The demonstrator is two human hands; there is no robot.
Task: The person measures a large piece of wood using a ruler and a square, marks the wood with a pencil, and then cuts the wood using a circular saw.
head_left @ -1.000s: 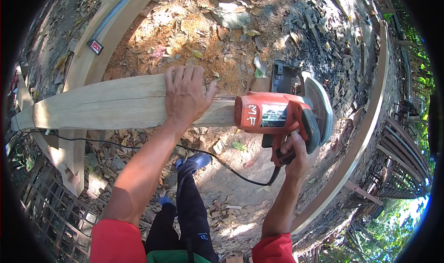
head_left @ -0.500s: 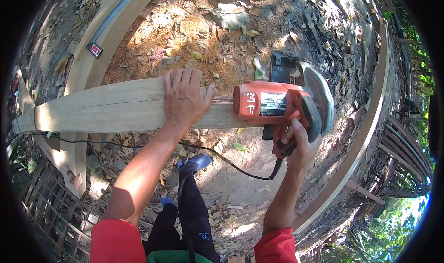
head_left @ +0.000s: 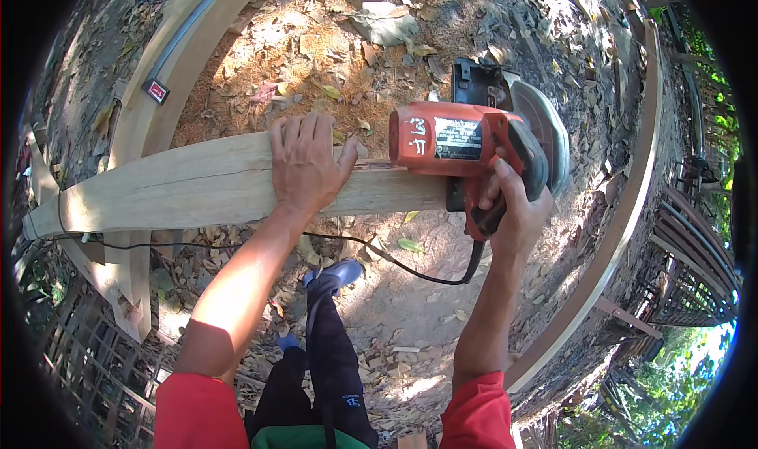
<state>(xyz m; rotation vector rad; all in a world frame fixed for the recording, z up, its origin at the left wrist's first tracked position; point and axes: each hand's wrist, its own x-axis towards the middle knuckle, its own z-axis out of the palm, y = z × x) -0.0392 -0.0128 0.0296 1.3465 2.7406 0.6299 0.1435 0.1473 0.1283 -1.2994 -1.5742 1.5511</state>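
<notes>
A thick wooden plank (head_left: 181,182) runs crosswise in front of me, its surface marked by a long crack. My left hand (head_left: 306,165) lies on top of it, fingers spread toward the far edge and thumb pointing right. By its rear handle my right hand (head_left: 513,200) grips an orange circular saw (head_left: 442,145), which sits at the plank's right end. The saw's black base plate (head_left: 471,82) reaches past the far edge, and its grey guard (head_left: 545,129) is on the right. The blade is hidden. A black cord (head_left: 371,251) trails left from the handle.
Wooden beams (head_left: 178,78) under the plank's left part bear a square with a metal blade (head_left: 178,46). A long curved-looking timber (head_left: 624,236) stretches along the right. Dry leaves and sawdust (head_left: 308,50) cover the ground. A lattice (head_left: 87,370) stands at lower left.
The saw has moved away from me, toward the plank's far edge, with my right hand on it. My left hand stays on the plank, shifted slightly in view.
</notes>
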